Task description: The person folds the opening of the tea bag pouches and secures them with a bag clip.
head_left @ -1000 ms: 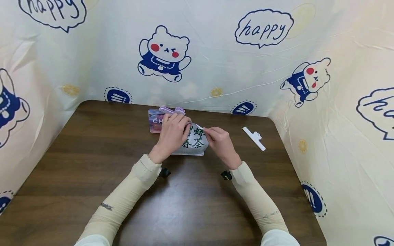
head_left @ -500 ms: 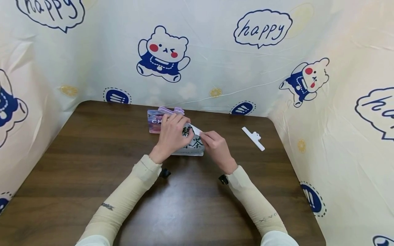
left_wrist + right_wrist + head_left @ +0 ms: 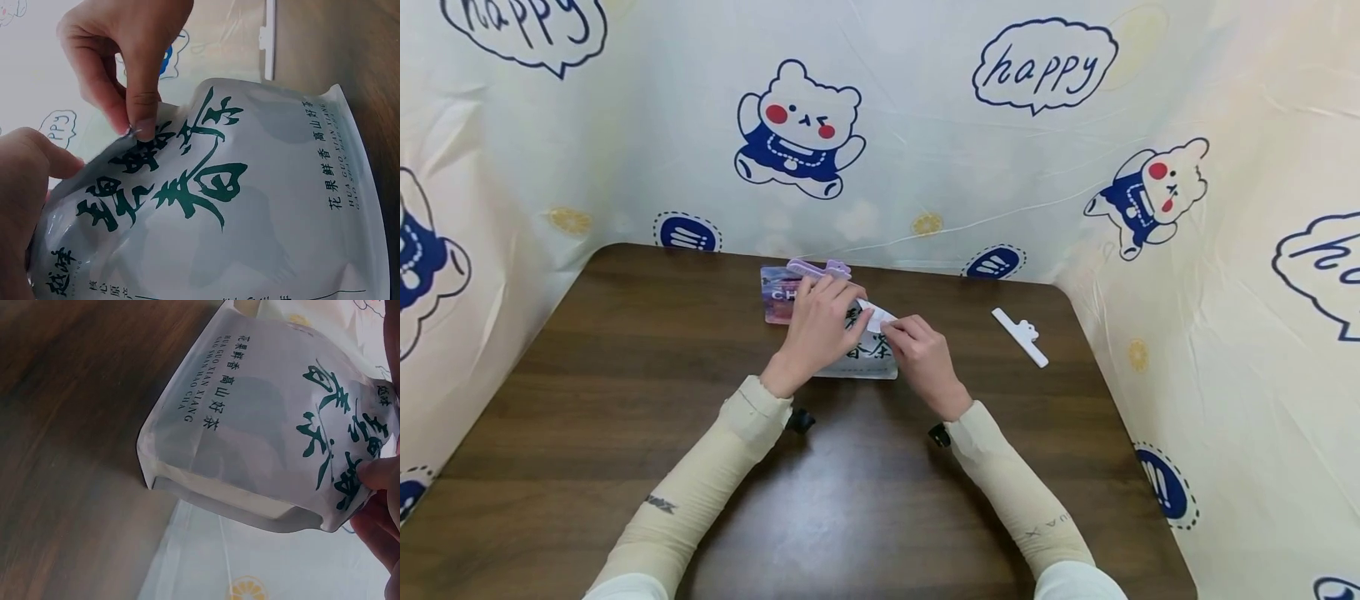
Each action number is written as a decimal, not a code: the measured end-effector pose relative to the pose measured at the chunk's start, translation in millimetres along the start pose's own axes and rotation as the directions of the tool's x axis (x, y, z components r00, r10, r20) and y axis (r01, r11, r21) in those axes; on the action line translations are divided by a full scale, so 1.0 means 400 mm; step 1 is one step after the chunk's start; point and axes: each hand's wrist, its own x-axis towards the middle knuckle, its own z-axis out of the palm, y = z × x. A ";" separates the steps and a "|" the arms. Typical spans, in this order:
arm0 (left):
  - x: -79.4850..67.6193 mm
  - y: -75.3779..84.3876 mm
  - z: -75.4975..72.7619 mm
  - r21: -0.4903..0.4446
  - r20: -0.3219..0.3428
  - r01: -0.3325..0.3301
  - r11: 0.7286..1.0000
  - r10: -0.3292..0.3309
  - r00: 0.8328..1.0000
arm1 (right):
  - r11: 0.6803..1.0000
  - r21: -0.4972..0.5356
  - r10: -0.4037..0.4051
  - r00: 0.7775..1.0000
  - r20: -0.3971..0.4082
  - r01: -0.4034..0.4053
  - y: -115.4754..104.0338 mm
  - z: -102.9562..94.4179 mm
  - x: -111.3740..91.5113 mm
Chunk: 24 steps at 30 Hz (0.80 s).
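A silver-white tea pouch with large green characters stands on the table below both hands. My left hand grips the left part of its upper edge, covering much of that side in the head view. In the left wrist view the left thumb lies along the top edge. My right hand pinches the right part of the top edge between thumb and fingers. A white strip of the pouch's top shows folded over between the hands. The right wrist view shows the pouch's side and the right fingertips at its upper corner.
Behind the left hand lies a pink and blue packet with a purple sealing clip along its top. A white sealing clip lies on the dark wooden table at the right. A printed curtain surrounds the table.
My right hand has moved a little left and down, bringing the pouch's right top edge over, so a white folded strip shows and covers some characters. The left thumb has shifted slightly; both clips are still.
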 end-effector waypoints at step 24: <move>-0.007 0.005 -0.017 -0.010 0.052 -0.021 1.000 0.022 0.998 | 0.939 0.294 0.201 0.978 -0.056 -0.177 0.012 0.014 0.042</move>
